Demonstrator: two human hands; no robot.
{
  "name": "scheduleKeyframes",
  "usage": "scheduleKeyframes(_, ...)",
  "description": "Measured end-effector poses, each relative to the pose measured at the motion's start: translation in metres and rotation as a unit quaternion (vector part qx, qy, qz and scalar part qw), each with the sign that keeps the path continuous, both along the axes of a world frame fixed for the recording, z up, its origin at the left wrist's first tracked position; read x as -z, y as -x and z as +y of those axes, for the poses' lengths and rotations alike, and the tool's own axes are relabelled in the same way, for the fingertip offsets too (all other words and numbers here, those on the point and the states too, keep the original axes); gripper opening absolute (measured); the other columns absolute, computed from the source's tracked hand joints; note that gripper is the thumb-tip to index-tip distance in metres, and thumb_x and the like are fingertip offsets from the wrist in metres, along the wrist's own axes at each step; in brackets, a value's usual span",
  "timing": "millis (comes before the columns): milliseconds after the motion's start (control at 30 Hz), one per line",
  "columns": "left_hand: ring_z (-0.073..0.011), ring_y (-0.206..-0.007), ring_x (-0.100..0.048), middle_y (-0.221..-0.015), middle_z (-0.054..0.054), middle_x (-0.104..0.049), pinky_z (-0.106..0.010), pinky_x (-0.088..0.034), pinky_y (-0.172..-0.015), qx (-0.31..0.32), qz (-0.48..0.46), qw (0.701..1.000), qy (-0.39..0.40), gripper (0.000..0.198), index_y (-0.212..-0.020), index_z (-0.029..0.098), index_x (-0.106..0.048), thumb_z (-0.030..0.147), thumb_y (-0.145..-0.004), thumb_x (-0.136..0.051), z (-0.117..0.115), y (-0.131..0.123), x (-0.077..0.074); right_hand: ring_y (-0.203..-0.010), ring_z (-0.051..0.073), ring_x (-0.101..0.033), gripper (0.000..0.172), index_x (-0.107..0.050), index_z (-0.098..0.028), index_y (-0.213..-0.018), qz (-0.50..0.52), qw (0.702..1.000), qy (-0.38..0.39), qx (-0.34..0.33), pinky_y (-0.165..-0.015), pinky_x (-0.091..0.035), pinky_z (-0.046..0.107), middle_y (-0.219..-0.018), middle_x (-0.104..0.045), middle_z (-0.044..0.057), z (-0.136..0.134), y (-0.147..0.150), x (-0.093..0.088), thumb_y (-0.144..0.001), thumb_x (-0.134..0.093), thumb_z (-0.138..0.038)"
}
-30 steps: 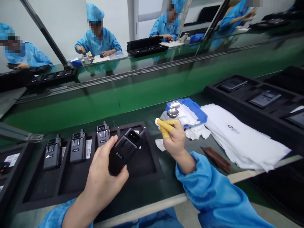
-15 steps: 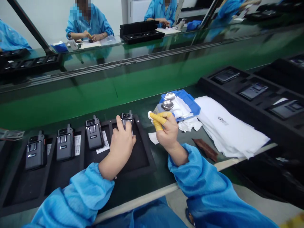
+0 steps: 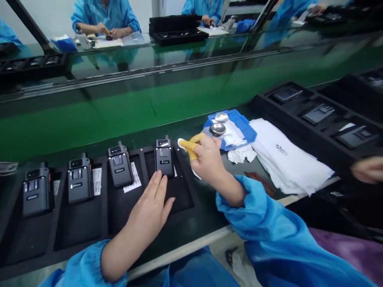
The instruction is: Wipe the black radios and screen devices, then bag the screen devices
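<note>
Several black two-way radios lie back side up in the compartments of a black foam tray (image 3: 104,217). My left hand (image 3: 148,207) is open, its fingers stretched out flat at the lower end of the rightmost radio (image 3: 164,153). Whether the fingertips touch that radio or hover over it, I cannot tell. Beside it on the left sits another radio (image 3: 120,169) with a white label sheet (image 3: 133,178) partly under it. My right hand (image 3: 206,157), with yellow finger covers, pinches a small white cloth (image 3: 181,144) above the tray's right end.
Right of my right hand stand a blue bin (image 3: 249,135) with white cloths and a round metal-lidded container (image 3: 217,129). A stack of white bags (image 3: 287,155) lies beyond. Another foam tray (image 3: 323,95) holds devices. Another person's hand (image 3: 369,169) shows at the right edge.
My left hand has drawn back toward me, uncovering the rightmost radio. My right hand stays pinched on the cloth, slightly further left. Another person's hand has appeared at right.
</note>
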State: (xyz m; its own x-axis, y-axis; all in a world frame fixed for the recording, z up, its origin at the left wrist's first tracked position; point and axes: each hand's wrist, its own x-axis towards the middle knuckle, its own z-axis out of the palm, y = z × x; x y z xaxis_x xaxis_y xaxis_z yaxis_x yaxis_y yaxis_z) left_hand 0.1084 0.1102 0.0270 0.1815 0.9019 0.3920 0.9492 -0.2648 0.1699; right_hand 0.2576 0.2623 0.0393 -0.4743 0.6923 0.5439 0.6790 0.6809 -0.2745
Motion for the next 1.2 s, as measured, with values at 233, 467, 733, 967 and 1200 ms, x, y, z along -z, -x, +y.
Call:
scheduleKeyframes(233,-0.0306,-0.124,-0.049,-0.129,-0.023,-0.055,-0.047,-0.045,-0.101,0.017,0.027,0.999,0.002,0.045,-0.13,0.004,-0.041,0.022,-0.089,-0.044,-0.001,0.001,0.013,-0.086,0.016,-0.046,0.028,-0.069,-0.023,-0.086,-0.149,0.984,-0.074,-0.063,-0.082,-0.019,0.038,-0.087,-0.061,0.003,0.004,0.045,-0.009,-0.089,-0.044,-0.013)
scheduleKeyframes(467,-0.0312,-0.125,-0.048,-0.13,-0.023,-0.054,-0.048,-0.045,-0.101,0.016,0.033,0.999,0.016,0.042,-0.127,0.003,-0.045,0.018,-0.088,-0.045,-0.001,-0.001,0.012,-0.083,0.016,-0.045,0.027,-0.068,-0.019,-0.078,-0.172,0.979,-0.103,-0.046,-0.089,-0.014,0.04,-0.082,-0.059,0.003,0.003,0.042,0.001,-0.089,-0.045,-0.011)
scheduleKeyframes(733,-0.0309,-0.124,-0.048,-0.13,-0.023,-0.054,-0.048,-0.045,-0.101,0.015,0.023,1.0,0.003,0.044,-0.13,0.003,-0.043,0.016,-0.088,-0.045,-0.002,-0.001,0.014,-0.08,0.016,-0.043,0.031,-0.067,-0.02,-0.077,-0.146,0.984,-0.098,0.032,-0.082,-0.017,0.038,-0.084,-0.058,0.003,0.017,0.024,0.0,-0.089,-0.04,-0.011)
scheduleKeyframes(967,-0.0309,-0.124,-0.048,-0.129,-0.022,-0.055,-0.047,-0.046,-0.1,0.018,0.015,1.0,0.002,0.049,-0.134,0.003,-0.039,0.015,-0.087,-0.045,-0.001,0.0,0.013,-0.082,0.017,-0.042,0.035,-0.065,-0.019,-0.075,-0.178,0.983,-0.043,-0.007,-0.084,-0.016,0.039,-0.085,-0.058,0.003,0.034,0.044,-0.009,-0.092,-0.036,-0.013)
scheduleKeyframes(1200,-0.0316,-0.124,-0.048,-0.13,-0.023,-0.054,-0.049,-0.043,-0.103,0.019,-0.006,1.0,0.012,0.042,-0.127,0.002,-0.047,0.015,-0.088,-0.045,-0.002,-0.001,0.01,-0.084,0.017,-0.045,0.031,-0.068,-0.024,-0.089,-0.11,0.993,-0.023,-0.024,-0.083,-0.019,0.04,-0.089,-0.057,0.002,0.004,0.019,-0.01,-0.088,-0.039,-0.014)
